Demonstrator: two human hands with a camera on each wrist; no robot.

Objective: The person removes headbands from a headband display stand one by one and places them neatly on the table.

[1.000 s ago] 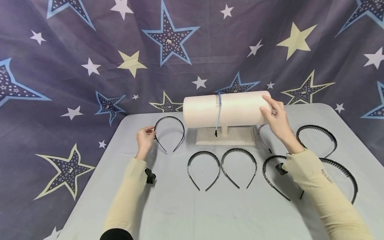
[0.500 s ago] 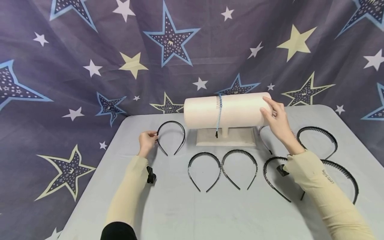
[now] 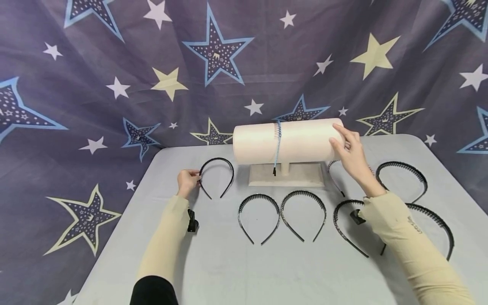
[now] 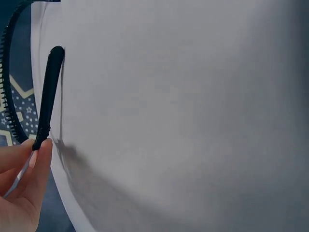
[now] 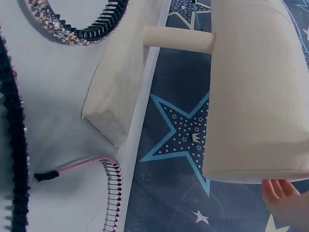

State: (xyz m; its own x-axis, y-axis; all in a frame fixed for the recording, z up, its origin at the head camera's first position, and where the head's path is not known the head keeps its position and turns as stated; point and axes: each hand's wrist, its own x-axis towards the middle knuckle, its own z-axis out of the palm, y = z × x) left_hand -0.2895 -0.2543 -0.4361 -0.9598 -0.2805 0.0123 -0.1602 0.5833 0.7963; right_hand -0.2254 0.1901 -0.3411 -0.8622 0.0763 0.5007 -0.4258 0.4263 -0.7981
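In the head view my left hand [image 3: 187, 182] pinches the left side of a black toothed headband [image 3: 216, 159], whose ends point towards me. The left wrist view shows thumb and fingertips on the headband [image 4: 48, 96]; whether its ends touch the table I cannot tell. Right of it stands a headband display stand [image 3: 251, 144], a cream padded roll on a post and flat base. My right hand [image 3: 352, 156] holds the roll's right end, thumb at the front and a finger on top. A light blue headband [image 3: 278, 140] hangs around the roll's middle.
Two glittery black headbands [image 3: 259, 196] [image 3: 303, 192] lie in front of the stand. Several more, including a black headband [image 3: 404, 164] and a pink one [image 5: 115, 193], lie at the right, partly under my right arm. A starry curtain [image 3: 267, 55] hangs behind the grey-white table [image 3: 244, 271].
My left hand has brought the black headband slightly down and towards me, beside the stand's left end. My right hand has stayed on the roll's right end. The view has shifted slightly.
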